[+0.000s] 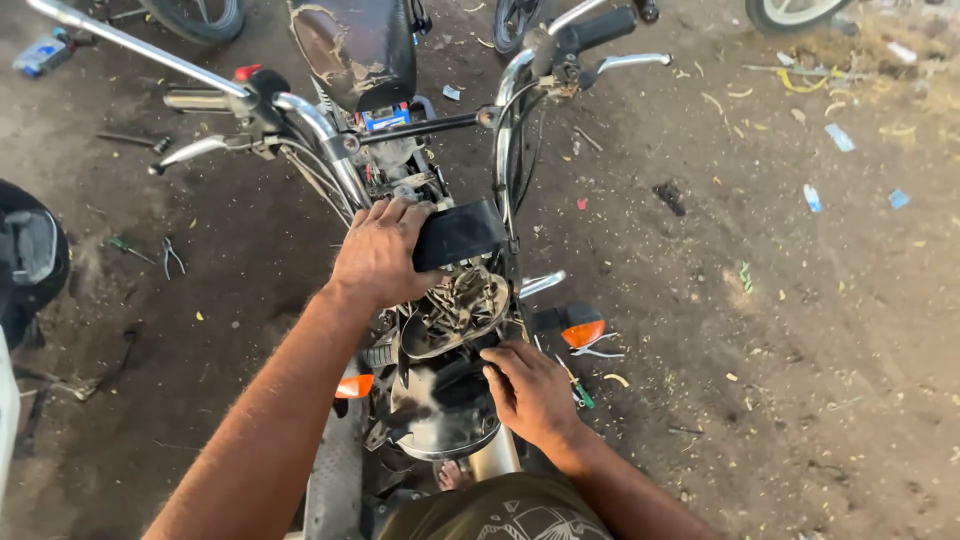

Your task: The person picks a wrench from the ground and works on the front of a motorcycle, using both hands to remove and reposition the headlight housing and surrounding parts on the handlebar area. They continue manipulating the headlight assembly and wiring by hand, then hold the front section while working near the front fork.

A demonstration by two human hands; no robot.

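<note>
— Gripped by the left hand (378, 252): the flat black instrument cover (458, 233), above the motorcycle's headlight.
— And the right hand (530, 390)?
— The round black headlight shell (440, 420) is clasped there, below the handlebar (330, 130).

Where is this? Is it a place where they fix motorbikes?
Probably, yes: a rough, dirt-floor repair spot. A motorbike stands with its front opened up, pliers and other tools lie on the ground, and parts of other wheels show at the top edge.
</note>
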